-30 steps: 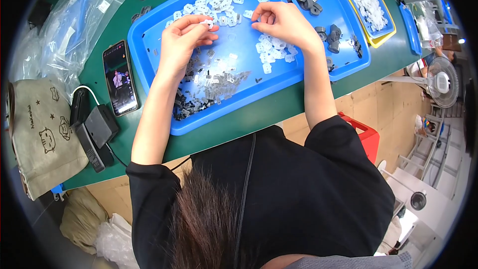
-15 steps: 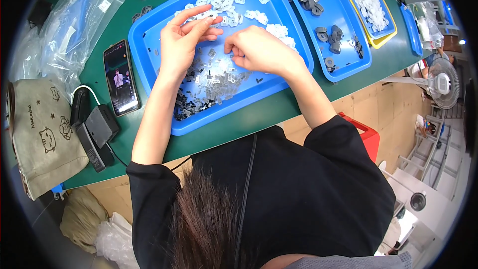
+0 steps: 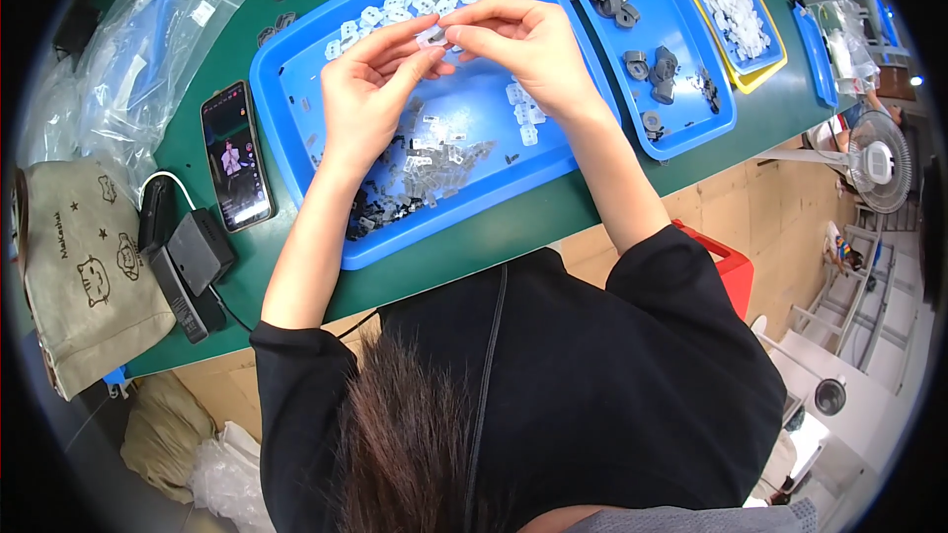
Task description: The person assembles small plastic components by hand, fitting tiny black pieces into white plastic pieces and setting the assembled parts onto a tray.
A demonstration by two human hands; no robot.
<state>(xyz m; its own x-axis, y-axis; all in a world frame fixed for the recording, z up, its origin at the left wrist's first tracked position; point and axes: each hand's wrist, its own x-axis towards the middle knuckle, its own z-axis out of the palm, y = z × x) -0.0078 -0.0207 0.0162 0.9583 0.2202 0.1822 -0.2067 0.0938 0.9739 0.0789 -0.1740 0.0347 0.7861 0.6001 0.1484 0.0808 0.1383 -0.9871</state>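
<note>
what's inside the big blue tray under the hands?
Big blue tray holds white clips at its far end and mixed grey pieces nearer. Both hands cover its middle.

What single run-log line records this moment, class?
left hand: pinching small part | right hand: pinching same part | place: above large blue tray | nearby: phone left of tray

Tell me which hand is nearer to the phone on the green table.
Left. The left hand is over the big blue tray, just right of the phone; the right hand is farther right.
</note>
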